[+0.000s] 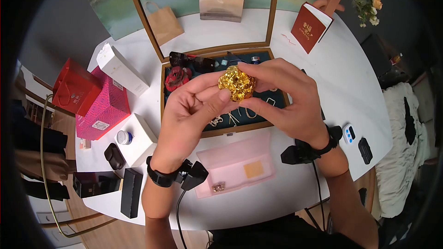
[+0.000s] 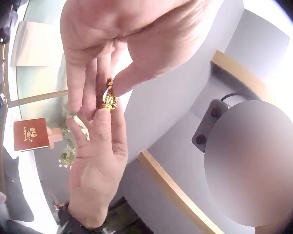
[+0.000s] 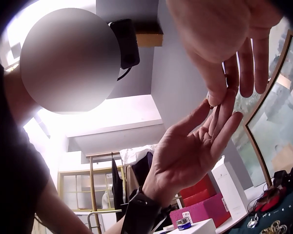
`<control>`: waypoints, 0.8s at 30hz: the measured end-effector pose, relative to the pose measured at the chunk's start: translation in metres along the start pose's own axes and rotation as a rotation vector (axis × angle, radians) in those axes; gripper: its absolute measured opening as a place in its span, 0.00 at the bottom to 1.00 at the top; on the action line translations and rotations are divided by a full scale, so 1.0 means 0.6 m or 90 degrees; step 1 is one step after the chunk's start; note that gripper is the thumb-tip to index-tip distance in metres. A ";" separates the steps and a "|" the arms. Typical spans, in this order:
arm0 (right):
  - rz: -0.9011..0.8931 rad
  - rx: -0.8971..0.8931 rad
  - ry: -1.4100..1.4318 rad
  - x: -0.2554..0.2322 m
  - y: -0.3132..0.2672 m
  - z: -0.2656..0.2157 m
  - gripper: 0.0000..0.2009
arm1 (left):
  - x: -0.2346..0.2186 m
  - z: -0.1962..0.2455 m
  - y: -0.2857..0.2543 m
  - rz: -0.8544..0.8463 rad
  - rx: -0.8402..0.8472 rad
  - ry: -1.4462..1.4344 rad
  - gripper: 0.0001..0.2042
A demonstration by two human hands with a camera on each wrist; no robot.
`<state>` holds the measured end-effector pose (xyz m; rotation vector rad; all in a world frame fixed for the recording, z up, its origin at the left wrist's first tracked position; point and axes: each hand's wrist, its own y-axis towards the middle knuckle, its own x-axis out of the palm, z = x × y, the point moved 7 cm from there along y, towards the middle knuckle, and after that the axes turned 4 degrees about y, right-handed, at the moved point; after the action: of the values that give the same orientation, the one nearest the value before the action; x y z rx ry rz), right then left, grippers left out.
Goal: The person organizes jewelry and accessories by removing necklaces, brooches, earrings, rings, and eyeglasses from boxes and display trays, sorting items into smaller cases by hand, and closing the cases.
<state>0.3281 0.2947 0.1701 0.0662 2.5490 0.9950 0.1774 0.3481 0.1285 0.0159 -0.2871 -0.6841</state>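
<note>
Between both hands is a shiny gold ornament (image 1: pixel 236 84), round and crinkled like bunched foil, held up over the display case. My left hand (image 1: pixel 187 113) pinches its left side with thumb and fingers. From the other side, my right hand (image 1: pixel 293 103) grips it between thumb and fingertips. Only a bit of the gold ornament (image 2: pixel 110 101) shows in the left wrist view. Below lies the open glass-lidded case (image 1: pixel 217 132), its dark green lining bearing jewellery, sunglasses (image 1: pixel 191 61) and a dark red flower-like piece (image 1: pixel 177 78), partly hidden by the hands.
An open pink box (image 1: pixel 235 182) with a small hair-clip-like piece lies near the front edge. Red and magenta bags (image 1: pixel 104 110), a white carton (image 1: pixel 121 69) and black boxes (image 1: pixel 132 192) stand left. A red book (image 1: pixel 311 27) stands back right; a white gadget (image 1: pixel 349 133) lies right.
</note>
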 end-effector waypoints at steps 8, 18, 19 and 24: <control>0.001 -0.037 -0.043 0.002 0.001 -0.011 0.26 | 0.000 0.003 -0.002 -0.014 0.025 -0.010 0.19; -0.057 0.021 0.025 0.021 -0.012 -0.006 0.27 | 0.002 0.034 -0.019 0.012 0.166 0.133 0.15; -0.094 0.092 0.087 0.029 -0.015 0.000 0.25 | 0.001 0.041 -0.020 0.034 0.198 0.152 0.14; -0.113 0.388 0.423 0.055 -0.024 0.026 0.19 | -0.015 0.051 -0.021 0.126 0.247 0.359 0.15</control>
<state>0.3055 0.3000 0.1387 -0.3727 3.2953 0.1371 0.1549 0.3463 0.1543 0.5357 0.1249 -0.3965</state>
